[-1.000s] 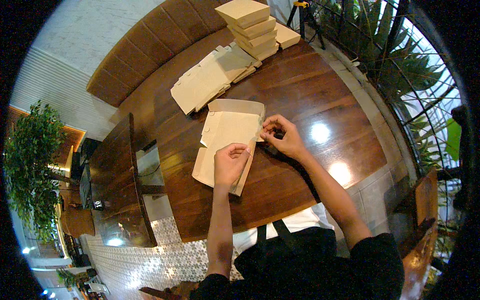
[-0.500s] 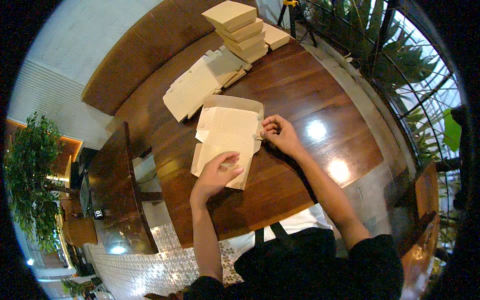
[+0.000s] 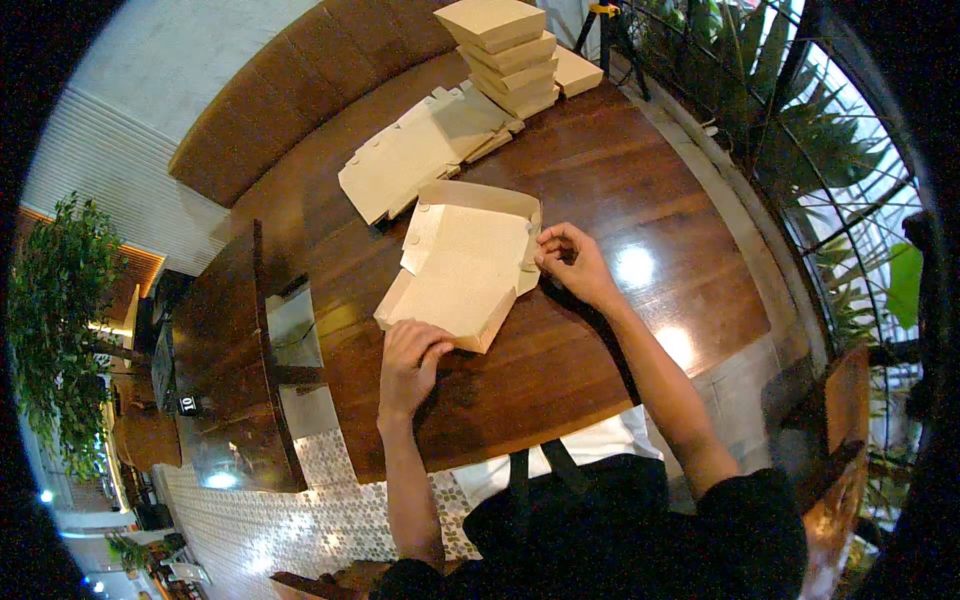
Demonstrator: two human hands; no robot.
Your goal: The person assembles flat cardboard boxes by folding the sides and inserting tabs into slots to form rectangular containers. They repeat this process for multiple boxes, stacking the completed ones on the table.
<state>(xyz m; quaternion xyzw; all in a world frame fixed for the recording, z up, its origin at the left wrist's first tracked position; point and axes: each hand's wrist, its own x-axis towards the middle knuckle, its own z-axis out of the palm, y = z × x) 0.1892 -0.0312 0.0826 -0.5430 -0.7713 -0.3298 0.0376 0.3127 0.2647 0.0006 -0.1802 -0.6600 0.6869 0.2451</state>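
Left hand (image 3: 410, 362) fingertips hidden under cardboard box (image 3: 462, 268) edge (grip unclear).

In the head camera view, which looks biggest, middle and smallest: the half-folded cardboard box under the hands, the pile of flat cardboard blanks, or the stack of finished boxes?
1. Half-folded cardboard box, though it lies nearest the camera.
2. Pile of flat cardboard blanks, only slightly smaller; unsure.
3. Stack of finished boxes, farthest away.
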